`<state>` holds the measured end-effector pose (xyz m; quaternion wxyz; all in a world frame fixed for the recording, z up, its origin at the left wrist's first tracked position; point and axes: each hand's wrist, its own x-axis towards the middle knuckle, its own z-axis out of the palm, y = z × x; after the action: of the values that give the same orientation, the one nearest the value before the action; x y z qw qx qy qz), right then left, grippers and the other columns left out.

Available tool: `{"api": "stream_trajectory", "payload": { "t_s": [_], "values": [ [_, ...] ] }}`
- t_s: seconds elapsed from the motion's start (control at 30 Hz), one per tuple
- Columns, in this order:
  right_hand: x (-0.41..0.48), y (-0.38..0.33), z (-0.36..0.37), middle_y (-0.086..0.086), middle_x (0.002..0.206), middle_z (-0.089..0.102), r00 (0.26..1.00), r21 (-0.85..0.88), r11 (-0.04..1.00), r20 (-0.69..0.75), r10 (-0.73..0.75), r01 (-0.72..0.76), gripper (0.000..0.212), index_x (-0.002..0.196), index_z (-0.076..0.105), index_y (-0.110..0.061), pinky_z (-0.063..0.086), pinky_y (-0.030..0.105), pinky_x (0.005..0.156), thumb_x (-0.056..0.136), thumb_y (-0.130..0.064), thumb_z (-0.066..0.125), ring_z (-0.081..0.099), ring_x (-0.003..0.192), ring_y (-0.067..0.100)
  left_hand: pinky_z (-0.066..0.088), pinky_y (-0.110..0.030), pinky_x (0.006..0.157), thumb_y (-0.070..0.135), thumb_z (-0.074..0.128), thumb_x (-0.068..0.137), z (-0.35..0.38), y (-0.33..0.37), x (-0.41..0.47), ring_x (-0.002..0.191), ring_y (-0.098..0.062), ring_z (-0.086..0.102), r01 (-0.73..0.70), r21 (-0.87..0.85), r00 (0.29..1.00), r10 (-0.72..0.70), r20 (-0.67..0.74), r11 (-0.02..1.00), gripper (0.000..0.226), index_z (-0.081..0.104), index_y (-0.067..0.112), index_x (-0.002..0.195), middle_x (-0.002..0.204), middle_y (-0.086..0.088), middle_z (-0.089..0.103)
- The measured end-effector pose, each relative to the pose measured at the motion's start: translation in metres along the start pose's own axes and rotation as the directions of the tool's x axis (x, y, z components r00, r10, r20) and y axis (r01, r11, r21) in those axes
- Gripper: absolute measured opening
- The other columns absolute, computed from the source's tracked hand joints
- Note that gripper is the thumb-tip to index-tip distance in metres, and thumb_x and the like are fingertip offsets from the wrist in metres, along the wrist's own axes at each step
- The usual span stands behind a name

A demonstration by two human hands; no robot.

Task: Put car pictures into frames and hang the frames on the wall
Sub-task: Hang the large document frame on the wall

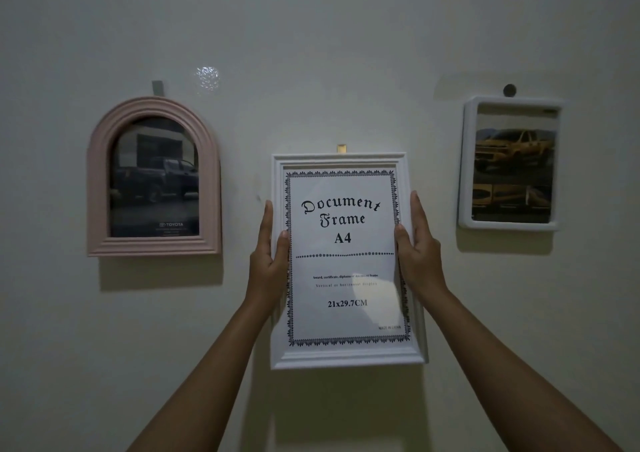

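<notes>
Wall [329, 29], dim light, three frames in a row. Pink arched frame [100, 181] hangs at 9 o'clock of the view and holds a dark pickup picture [156, 181]. Grey tape strip [157, 88] sits at its 12 o'clock, and a shiny patch [207, 77] is on the wall at its 1 o'clock.

Left hand [270, 254] grips the left edge of the white document frame [346, 356], thumb curled onto the front, fingers straight up along the side. That frame is upright against the wall, centre of view toward 6 o'clock, and shows the stock "Document Frame A4" insert [343, 230], not a car picture. Small gold tab [341, 148] pokes out at its 12 o'clock. Right hand [417, 254] grips the right edge the same way, thumb on the front.

White rectangular frame [465, 164] hangs at 3 o'clock, well apart from the hands, with a yellow car picture [512, 171] inside. Round hook [509, 90] is at its 12 o'clock.
</notes>
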<state>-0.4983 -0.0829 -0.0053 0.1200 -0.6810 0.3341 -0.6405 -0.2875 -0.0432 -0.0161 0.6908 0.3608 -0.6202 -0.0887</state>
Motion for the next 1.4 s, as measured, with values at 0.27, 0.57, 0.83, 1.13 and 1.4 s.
{"api": "stream_trajectory", "payload": {
  "t_s": [0.27,0.57,0.83,1.13,1.4],
  "values": [
    [-0.003,0.008,0.000,-0.011,0.126,0.048,1.000,-0.037,0.999,-0.002,0.001,-0.001,0.055,0.146,0.010,-0.033,0.053,0.018,0.074,0.100,-0.018,0.035,0.066,0.086,0.018,0.026,0.010,0.084,0.016,0.036,0.099,0.000,-0.016,0.000,0.108,0.037,0.022,0.007,0.013,1.000,-0.007,0.004,1.000,0.055,0.012,0.027,0.147,0.136,0.031,0.013],
    [0.003,0.012,0.002,0.032,0.130,0.046,0.997,-0.117,0.992,0.057,0.043,-0.036,0.058,0.146,0.001,-0.038,0.046,0.057,0.089,0.100,-0.023,0.034,0.053,0.104,0.051,0.031,-0.017,0.096,0.023,0.035,0.099,0.002,-0.017,0.001,0.115,0.007,0.031,0.078,0.074,0.995,-0.082,0.056,0.994,0.057,0.004,0.037,0.145,0.123,0.042,0.010],
    [0.001,0.017,0.000,0.002,0.151,0.030,0.990,-0.072,0.996,0.122,0.069,-0.061,0.065,0.145,-0.005,-0.040,0.034,0.031,0.104,0.099,-0.021,0.037,0.043,0.128,0.021,0.034,-0.029,0.105,0.023,0.041,0.098,-0.005,-0.023,0.005,0.121,0.005,0.039,0.030,0.177,0.998,-0.039,0.051,0.984,0.061,0.007,0.039,0.146,0.142,0.019,0.030],
    [-0.005,0.025,-0.003,0.006,0.150,0.031,0.991,-0.100,0.993,0.116,0.067,-0.056,0.063,0.147,0.002,-0.034,0.029,0.032,0.106,0.098,-0.017,0.039,0.034,0.130,0.013,0.038,-0.032,0.102,0.018,0.045,0.097,-0.004,-0.025,0.008,0.107,0.005,0.046,0.025,0.217,0.999,-0.031,0.023,0.976,0.063,0.010,0.038,0.146,0.144,0.001,0.034],
    [-0.006,0.033,0.000,-0.002,0.153,0.027,0.991,-0.075,0.996,0.124,0.057,-0.048,0.065,0.144,0.000,-0.043,0.029,0.041,0.113,0.099,-0.019,0.038,0.031,0.137,0.017,0.039,-0.048,0.105,0.019,0.045,0.096,-0.007,-0.024,0.013,0.125,-0.024,0.045,0.052,0.213,0.998,-0.059,0.024,0.976,0.064,0.009,0.049,0.140,0.146,-0.002,0.036]
  ]
}}
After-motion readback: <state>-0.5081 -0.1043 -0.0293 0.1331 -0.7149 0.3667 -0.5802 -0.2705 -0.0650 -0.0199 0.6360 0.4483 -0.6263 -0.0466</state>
